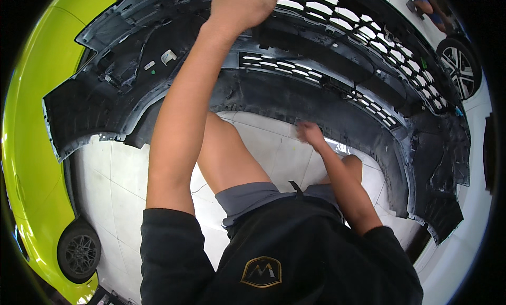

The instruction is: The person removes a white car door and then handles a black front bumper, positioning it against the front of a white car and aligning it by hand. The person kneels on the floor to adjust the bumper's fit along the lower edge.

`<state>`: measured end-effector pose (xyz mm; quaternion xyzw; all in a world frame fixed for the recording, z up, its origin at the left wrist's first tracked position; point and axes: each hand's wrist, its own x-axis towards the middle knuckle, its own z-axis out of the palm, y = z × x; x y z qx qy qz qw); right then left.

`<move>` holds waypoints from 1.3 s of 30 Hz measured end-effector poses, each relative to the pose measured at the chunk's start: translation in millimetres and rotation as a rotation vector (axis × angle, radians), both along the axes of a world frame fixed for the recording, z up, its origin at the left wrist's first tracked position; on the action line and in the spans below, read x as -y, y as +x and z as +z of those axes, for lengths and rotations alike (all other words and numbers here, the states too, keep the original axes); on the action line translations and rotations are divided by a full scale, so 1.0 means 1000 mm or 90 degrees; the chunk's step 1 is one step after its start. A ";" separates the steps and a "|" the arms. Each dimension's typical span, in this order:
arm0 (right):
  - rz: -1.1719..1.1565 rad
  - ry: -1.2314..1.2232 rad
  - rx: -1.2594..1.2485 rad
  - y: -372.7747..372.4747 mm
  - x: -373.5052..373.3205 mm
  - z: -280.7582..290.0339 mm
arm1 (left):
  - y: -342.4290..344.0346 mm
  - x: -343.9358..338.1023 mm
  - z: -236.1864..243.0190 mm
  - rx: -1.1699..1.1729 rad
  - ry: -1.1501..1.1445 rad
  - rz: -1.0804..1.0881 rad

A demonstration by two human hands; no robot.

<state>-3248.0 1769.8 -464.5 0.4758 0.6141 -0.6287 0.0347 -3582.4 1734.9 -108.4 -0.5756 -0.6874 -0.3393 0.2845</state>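
A large black car bumper (263, 94) arcs across the view in front of me with its inner side showing. My left hand (238, 7) reaches over it at the top edge of the view. Its thumb points right, while the other fingers are cut off or hidden. Close to the bumper's near lower edge is my right hand (309, 133), its fingers bent and smeared by motion. Whether it touches that edge or holds anything small, I cannot tell. Mesh grille sections (295, 69) and a thin dark cable run along the bumper's middle.
A bright yellow-green car (37, 110) with a dark wheel (79, 252) stands along the left. On the right are a pale car body (477, 147) and a spoked wheel (457, 65). Another person (429, 10) is at the far top right. Light floor tiles (126, 173) lie below.
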 end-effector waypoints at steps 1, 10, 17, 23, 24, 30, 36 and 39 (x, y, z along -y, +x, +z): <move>0.073 0.190 0.004 0.064 -0.016 -0.044 | 0.006 -0.013 0.006 -0.014 0.023 -0.020; -0.130 0.074 -0.031 0.132 0.062 0.063 | -0.058 0.064 0.043 0.019 -0.116 -0.100; -0.094 0.892 -0.204 0.017 -0.043 0.322 | -0.094 0.218 -0.084 0.403 0.248 0.107; 0.047 1.195 -0.133 -0.043 -0.155 0.429 | -0.007 0.329 -0.399 1.242 0.312 0.345; 0.075 1.220 -0.070 -0.046 -0.174 0.424 | 0.005 0.326 -0.425 1.390 0.363 0.335; 0.099 0.864 -0.110 -0.063 -0.196 0.386 | 0.005 0.310 -0.487 1.447 0.680 0.179; -0.005 0.764 -0.033 -0.060 -0.195 0.389 | -0.025 0.273 -0.490 1.424 0.978 -0.057; -0.043 0.730 -0.012 -0.055 -0.194 0.392 | -0.017 0.269 -0.501 1.410 0.882 0.017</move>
